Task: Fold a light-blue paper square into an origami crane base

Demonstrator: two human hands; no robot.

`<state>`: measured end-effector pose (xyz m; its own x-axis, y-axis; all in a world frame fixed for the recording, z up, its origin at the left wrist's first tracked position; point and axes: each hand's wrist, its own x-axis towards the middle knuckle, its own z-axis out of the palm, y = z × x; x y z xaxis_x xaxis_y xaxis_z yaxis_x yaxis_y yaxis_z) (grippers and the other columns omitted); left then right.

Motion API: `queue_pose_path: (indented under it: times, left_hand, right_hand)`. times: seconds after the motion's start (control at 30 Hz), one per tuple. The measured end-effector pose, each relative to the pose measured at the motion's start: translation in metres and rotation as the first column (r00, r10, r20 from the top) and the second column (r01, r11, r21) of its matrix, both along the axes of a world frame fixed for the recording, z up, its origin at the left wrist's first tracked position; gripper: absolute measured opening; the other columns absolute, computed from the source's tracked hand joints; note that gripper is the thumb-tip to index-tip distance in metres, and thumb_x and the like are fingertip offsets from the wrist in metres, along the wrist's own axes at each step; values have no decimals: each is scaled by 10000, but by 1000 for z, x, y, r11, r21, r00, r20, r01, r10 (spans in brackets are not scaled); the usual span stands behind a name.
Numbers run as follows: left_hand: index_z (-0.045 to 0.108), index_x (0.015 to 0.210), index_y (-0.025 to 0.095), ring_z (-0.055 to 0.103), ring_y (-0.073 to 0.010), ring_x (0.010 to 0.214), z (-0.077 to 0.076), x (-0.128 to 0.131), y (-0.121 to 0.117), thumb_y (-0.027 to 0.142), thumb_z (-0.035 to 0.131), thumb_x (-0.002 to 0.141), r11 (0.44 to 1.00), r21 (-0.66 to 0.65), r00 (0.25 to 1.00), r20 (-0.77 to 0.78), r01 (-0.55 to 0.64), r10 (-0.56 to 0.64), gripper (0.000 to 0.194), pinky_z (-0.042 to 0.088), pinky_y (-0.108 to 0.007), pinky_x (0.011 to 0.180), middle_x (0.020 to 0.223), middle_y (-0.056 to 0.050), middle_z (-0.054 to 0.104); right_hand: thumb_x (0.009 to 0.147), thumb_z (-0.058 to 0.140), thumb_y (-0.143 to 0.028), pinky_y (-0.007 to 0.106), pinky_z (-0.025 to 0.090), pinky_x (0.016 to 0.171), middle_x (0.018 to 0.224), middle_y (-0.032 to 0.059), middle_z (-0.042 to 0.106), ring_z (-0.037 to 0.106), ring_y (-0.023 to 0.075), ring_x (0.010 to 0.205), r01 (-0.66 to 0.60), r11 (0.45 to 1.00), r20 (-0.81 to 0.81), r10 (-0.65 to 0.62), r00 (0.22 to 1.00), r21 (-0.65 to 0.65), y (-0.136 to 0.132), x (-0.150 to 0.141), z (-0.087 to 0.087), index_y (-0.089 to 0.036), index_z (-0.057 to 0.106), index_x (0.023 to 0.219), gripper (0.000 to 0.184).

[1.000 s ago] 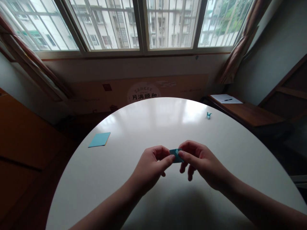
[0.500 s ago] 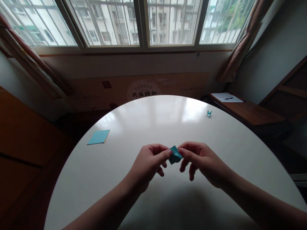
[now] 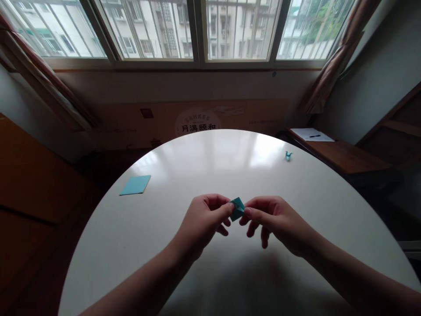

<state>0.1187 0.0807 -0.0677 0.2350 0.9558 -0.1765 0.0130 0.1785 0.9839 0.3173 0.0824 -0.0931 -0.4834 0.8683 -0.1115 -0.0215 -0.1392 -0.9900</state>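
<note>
A small folded piece of teal paper (image 3: 237, 208) is held above the round white table (image 3: 210, 171), pinched from both sides. My left hand (image 3: 204, 221) grips its left edge between thumb and forefinger. My right hand (image 3: 272, 219) pinches its right edge, with the other fingers curled beneath. Much of the paper is hidden by my fingertips.
A stack of blue square paper sheets (image 3: 135, 184) lies on the table's left part. A tiny folded teal paper figure (image 3: 288, 155) stands at the far right of the table. A wooden side table with a paper and pen (image 3: 312, 135) is beyond, under the window.
The folded paper has been turned and squeezed smaller between my fingertips. Both hands have drawn slightly closer together; the view has tilted a little.
</note>
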Motion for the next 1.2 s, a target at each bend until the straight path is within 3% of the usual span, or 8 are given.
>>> queue_pose_path:
  times: [0.33,0.67,0.77,0.87,1.03,1.2]
  left_hand:
    - [721,818,122,561,-131,576,1,-1,-1,351,762,771,999,-42,1000,21,-10,11,238,464,-178,455,665,-52,633]
    - [719,824,120,534,-123,585,1,0,1,347,782,748,997,-65,997,69,-33,37,248,426,-170,447,697,-56,632]
    - [720,832,122,532,-124,609,0,0,1,346,777,752,998,-56,997,79,-20,25,244,425,-168,454,742,-69,655]
    - [710,823,128,528,-125,628,0,0,-1,345,767,750,999,-39,999,50,-1,3,236,425,-169,457,788,-70,663]
    - [659,773,133,523,-135,616,-2,1,-3,344,752,734,997,-11,996,-50,80,-80,234,432,-188,462,682,-27,583]
    - [658,1012,154,605,-208,829,0,-1,-2,394,770,774,989,79,989,-83,128,-121,356,499,-225,539,917,-84,662]
  right_hand:
    - [891,720,-404,165,515,445,914,104,675,680,187,753,-43,994,-173,26,985,-97,2,3,-1,-141,732,989,281]
    - [895,710,-425,205,534,455,925,102,654,650,208,815,67,995,-115,-58,992,72,-1,-1,-4,-161,691,1092,330]
    - [882,729,-411,200,523,438,871,83,639,638,195,777,85,993,-106,-76,991,84,-2,-4,-3,-153,694,1025,297]
    - [904,699,-436,194,512,431,879,90,643,631,184,758,123,989,-105,-114,988,84,-3,-5,-2,-141,689,989,307]
    - [912,684,-444,193,504,428,835,81,632,617,177,737,171,976,-94,-159,983,136,-3,-4,-2,-133,668,968,316]
    - [937,643,-413,194,492,437,774,59,606,593,164,700,178,960,-46,-172,984,216,-3,-2,-3,-136,646,890,281]
